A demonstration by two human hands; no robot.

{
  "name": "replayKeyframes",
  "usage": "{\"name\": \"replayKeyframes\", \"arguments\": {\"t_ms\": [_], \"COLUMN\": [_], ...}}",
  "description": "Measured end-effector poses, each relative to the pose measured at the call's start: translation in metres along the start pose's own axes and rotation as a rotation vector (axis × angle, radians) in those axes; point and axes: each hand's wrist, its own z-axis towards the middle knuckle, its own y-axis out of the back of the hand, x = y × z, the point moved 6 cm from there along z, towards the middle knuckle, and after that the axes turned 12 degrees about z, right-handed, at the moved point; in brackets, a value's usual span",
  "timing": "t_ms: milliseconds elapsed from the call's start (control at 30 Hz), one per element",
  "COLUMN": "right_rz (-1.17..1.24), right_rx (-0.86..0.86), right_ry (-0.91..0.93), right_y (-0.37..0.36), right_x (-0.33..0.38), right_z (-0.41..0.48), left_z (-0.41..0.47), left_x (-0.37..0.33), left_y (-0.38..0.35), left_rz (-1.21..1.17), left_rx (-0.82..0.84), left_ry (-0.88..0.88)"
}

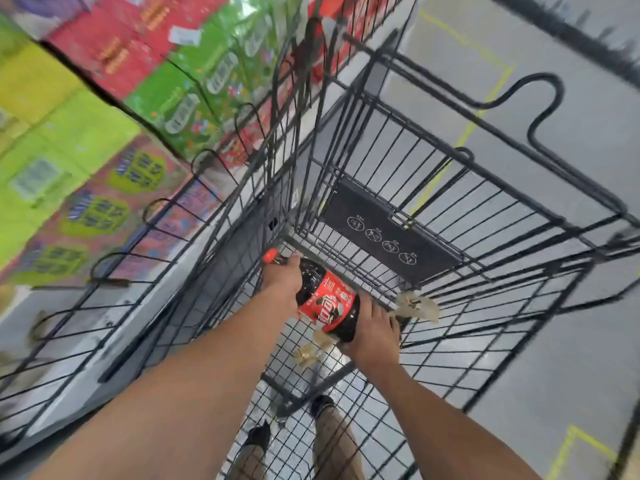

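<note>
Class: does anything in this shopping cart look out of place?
Yes: pale crumpled scraps litter the floor of the black wire cart beside the red-labelled dark cola bottle, looking like leftover rubbish.

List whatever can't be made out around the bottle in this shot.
Head view: the base of the bottle, covered by the right hand that grips it.
Head view: its neck, under the left hand; only the red cap shows.
Head view: print on the stacked boxes, motion-blurred.
Head view: lettering on the black panel, too small.
</note>
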Motion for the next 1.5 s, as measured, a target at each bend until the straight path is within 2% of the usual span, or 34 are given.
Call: {"name": "replayKeyframes", "arguments": {"t_ms": [200, 400, 533, 667, 867, 1167, 1500], "right_rz": [-0.018, -0.066, 0.009, 0.12, 0.176, 0.112, 0.024], "right_rx": [-0.211, -0.411, -0.55, -0.588, -0.549, -0.392, -0.094], "right_ry": [0.123, 0.246, 0.327, 0.424, 0.58, 0.835, 1.146], "right_y": [0.064, 0.129, 0.167, 0.205, 0.23, 0.21, 0.118], "right_x": [0.041, 0.089, 0.113, 0.138, 0.159, 0.172, 0.259], "right_z": [-0.077, -0.164, -0.221, -0.27, -0.325, -0.362, -0.427], "left_z": [-0.098, -0.215, -0.291, -0.361, -0.429, -0.47, -0.483], "left_x": [-0.009, -0.021, -0.031, -0.04, -0.019, 0.072, 0.201], "left_y": [0.047, 0.104, 0.142, 0.176, 0.215, 0.269, 0.385], "left_rz": [-0.19, -0.257, -0.247, -0.296, -0.382, -0.641, -0.954], "left_rx": [0.065, 0.085, 0.178, 0.323, 0.34, 0.13, -0.176], "left_ry": [-0.208, -0.396, -0.551, -0.668, -0.781, -0.817, -0.802]}}
